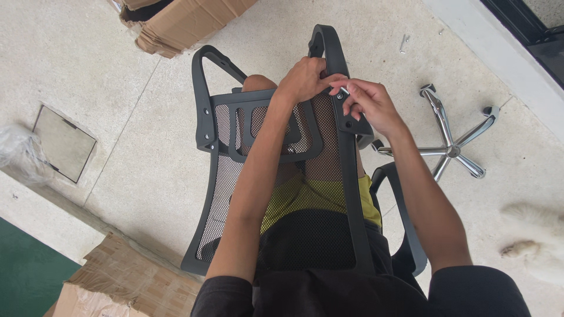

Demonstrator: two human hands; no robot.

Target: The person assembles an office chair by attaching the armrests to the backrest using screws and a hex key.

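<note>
A pale concrete floor is filling the view, with a raised kerb running along the far right. A black mesh backrest is lying across the person's lap. Cardboard is sitting at the far left, a box near left. A chrome base is resting on the floor at right. The left hand is gripping the backrest's right armrest. The right hand is pinching a small metal piece against it, fingers closed together. Loose screws are lying far right.
</note>
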